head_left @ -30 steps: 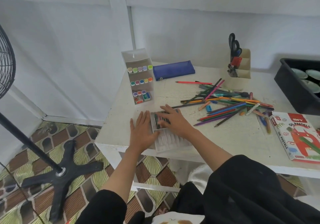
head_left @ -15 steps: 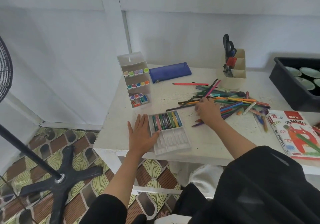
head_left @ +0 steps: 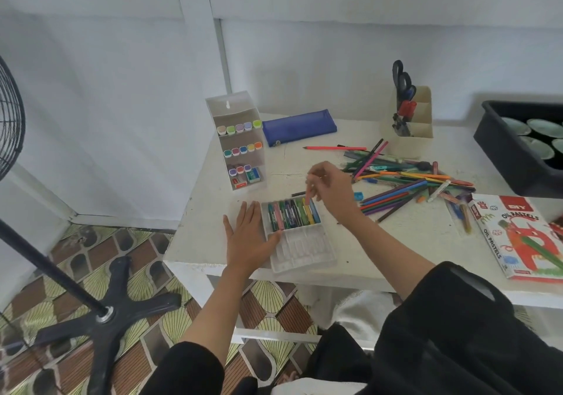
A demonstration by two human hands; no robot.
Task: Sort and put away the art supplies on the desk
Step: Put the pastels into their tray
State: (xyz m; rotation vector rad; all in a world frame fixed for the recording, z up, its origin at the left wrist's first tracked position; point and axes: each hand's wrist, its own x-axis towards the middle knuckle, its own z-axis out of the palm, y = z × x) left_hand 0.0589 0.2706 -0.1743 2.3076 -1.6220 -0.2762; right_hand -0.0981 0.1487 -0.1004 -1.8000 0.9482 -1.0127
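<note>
A clear plastic pastel tray lies near the desk's front edge, its far half filled with several coloured pastels. My left hand rests flat on the desk against the tray's left side, thumb touching its rim. My right hand hovers over the tray's far right corner and pinches a pale pink pastel stick that points down at the row. A heap of coloured pencils and loose pastels lies to the right.
A white marker rack stands at the back left, a blue pencil case beside it. A beige holder with scissors is at the back. An oil pastel box lies right, a black tub beyond it. A fan stand is on the floor.
My right hand went from the tray to the pencil heap, then came back over the tray's far right corner holding a pink pastel stick. My left hand stayed beside the tray.
</note>
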